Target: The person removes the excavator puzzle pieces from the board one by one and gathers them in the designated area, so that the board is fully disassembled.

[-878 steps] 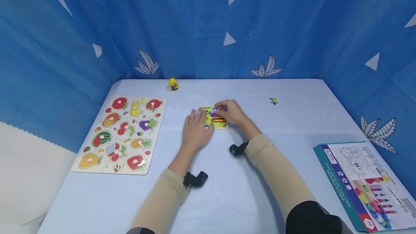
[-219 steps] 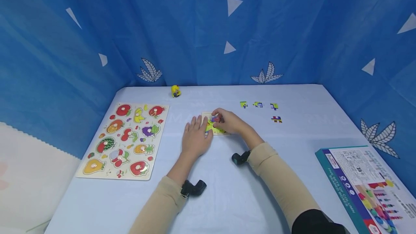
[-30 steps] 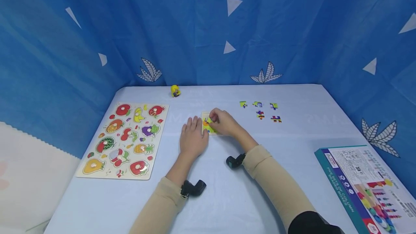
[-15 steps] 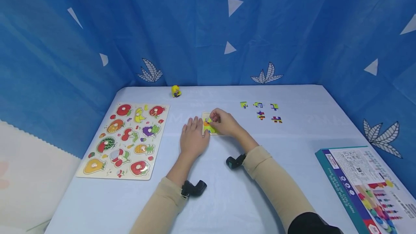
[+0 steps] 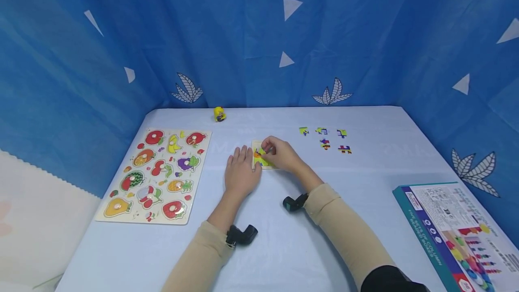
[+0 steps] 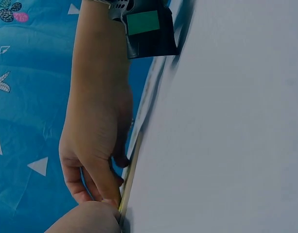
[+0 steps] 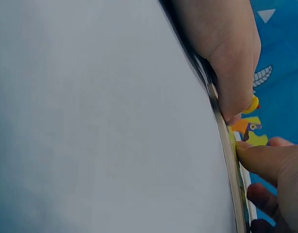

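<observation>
My left hand (image 5: 242, 172) lies with straight fingers at the left edge of a small wooden puzzle board (image 5: 256, 143), its thumb near the lower edge. Over the board, my right hand (image 5: 281, 154) pinches a jigsaw piece between thumb and index finger. Seen from the right wrist, a yellow-green and orange jigsaw piece (image 7: 255, 138) rises tilted above the board by the right fingers (image 7: 263, 160). Much of the board is hidden behind both hands. In the left wrist view the right hand (image 6: 97, 145) reaches down to the board's edge.
Several loose jigsaw pieces (image 5: 325, 143) lie right of the board. A fruit peg puzzle (image 5: 156, 177) rests on the left, and a small yellow figure (image 5: 219, 114) stands at the back. A flat box (image 5: 454, 233) occupies the right front. Blue curtain (image 5: 259, 35) surrounds the table.
Across the earlier frames, more jigsaw pieces came to lie on the table at right; a purple-red one was added since 7.3 s ago. Over the last second, the hands have barely moved.
</observation>
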Available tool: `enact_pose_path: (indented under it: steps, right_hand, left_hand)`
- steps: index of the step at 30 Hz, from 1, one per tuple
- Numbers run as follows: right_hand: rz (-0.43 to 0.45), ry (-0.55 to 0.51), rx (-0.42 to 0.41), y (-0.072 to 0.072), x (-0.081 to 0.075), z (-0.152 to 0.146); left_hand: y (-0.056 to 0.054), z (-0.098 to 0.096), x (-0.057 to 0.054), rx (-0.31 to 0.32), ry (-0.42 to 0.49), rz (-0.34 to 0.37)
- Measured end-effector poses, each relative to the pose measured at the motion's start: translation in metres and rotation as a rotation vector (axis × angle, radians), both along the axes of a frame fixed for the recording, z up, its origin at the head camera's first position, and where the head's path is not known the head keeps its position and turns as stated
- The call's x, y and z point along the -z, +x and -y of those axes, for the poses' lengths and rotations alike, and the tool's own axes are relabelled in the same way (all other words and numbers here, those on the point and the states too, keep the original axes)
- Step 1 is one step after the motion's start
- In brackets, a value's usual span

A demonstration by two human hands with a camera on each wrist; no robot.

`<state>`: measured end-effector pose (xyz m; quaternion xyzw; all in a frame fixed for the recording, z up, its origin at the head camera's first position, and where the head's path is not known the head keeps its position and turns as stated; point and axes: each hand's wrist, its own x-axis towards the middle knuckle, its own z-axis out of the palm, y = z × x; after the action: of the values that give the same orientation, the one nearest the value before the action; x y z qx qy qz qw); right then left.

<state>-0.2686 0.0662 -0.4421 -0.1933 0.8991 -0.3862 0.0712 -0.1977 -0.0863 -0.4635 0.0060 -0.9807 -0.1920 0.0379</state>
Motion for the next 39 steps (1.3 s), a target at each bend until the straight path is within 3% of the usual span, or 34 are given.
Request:
enact_pose_path:
  steps: [7, 15, 22, 30, 39]
  right_hand:
    - [-0.036, -0.029, -0.001, 0.0, -0.001, 0.0]
    - [0.007, -0.069, 0.055, -0.003, -0.005, -0.006]
    - [0.047, -0.071, 0.119, -0.007, -0.01, -0.029]
    - [0.047, 0.017, 0.253, -0.014, -0.017, -0.067]
    - [0.043, 0.139, 0.293, -0.018, -0.014, -0.107]
  left_hand:
    - [-0.001, 0.0, 0.001, -0.003, -0.004, -0.009]
    - [0.0, -0.001, 0.0, 0.0, 0.007, 0.002]
    - [-0.001, -0.001, 0.0, -0.008, 0.007, 0.01]
    - [-0.001, 0.0, 0.003, -0.01, 0.012, 0.004]
    - [-0.001, 0.001, 0.004, -0.003, 0.014, 0.007]
